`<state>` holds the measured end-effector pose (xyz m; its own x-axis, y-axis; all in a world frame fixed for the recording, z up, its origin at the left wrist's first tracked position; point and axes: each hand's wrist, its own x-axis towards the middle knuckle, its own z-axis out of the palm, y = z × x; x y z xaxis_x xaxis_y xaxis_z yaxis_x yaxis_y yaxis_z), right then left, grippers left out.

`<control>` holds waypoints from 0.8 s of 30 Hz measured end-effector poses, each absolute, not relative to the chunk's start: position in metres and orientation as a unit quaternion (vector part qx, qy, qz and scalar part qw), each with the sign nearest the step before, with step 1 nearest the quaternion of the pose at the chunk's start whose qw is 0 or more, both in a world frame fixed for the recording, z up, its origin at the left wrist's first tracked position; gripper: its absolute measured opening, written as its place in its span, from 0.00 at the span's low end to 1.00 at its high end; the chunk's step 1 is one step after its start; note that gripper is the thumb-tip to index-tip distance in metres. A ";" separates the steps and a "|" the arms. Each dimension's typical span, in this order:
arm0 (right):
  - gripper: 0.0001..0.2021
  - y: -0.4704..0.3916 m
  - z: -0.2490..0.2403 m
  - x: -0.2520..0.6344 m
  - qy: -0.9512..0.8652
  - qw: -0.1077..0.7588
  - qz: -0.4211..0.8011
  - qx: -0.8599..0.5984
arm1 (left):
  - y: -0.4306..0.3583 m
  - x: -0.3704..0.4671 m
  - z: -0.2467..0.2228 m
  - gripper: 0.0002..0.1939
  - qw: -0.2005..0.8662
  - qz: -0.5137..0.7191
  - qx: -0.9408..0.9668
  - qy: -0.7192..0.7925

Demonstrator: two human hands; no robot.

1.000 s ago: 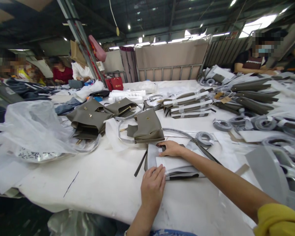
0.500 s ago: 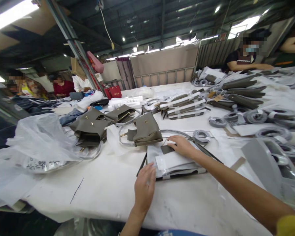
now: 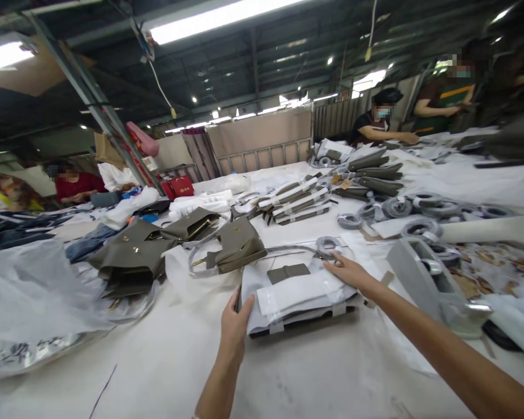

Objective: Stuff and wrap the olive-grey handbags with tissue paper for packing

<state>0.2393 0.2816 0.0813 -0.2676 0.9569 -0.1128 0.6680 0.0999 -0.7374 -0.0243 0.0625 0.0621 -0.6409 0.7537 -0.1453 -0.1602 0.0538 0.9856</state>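
A flat bundle (image 3: pixel 303 297) of olive leather pieces, wrapped in white paper and clear tape, lies at the front centre. My left hand (image 3: pixel 236 317) grips its left edge, thumb on top and fingers round the side. At its upper right corner, my right hand (image 3: pixel 347 270) holds the edge between thumb and fingers. A small olive flap (image 3: pixel 288 272) shows on the bundle's top. Just behind stands an olive bag (image 3: pixel 240 244) with a strap curving toward my right hand. A grey coiled strip (image 3: pixel 327 244) lies beyond that hand.
More olive bags (image 3: pixel 133 253) and clear plastic (image 3: pixel 30 302) lie left on the white table (image 3: pixel 166 361). Taped bundles (image 3: pixel 294 201) stand behind. Coils (image 3: pixel 397 206) and a grey tape dispenser (image 3: pixel 423 285) are on the right. Several people sit or stand across the table.
My left hand has closed on the bundle's left edge. My right hand has moved from its top to the right corner. The bundle looks slightly turned, and the view has shifted right.
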 end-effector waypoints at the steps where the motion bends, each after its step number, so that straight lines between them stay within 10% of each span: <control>1: 0.34 0.278 0.084 0.238 -0.700 0.235 0.376 -0.559 | 0.059 -0.025 0.066 0.36 0.328 0.651 0.241 0.641; 10: 0.33 0.248 0.115 0.178 -0.646 0.466 0.513 -0.320 | 0.020 -0.070 0.094 0.40 0.022 0.625 0.296 0.722; 24: 0.30 0.233 0.070 0.187 -0.648 0.437 0.407 -0.473 | -0.002 -0.043 0.056 0.33 0.207 0.640 0.359 0.647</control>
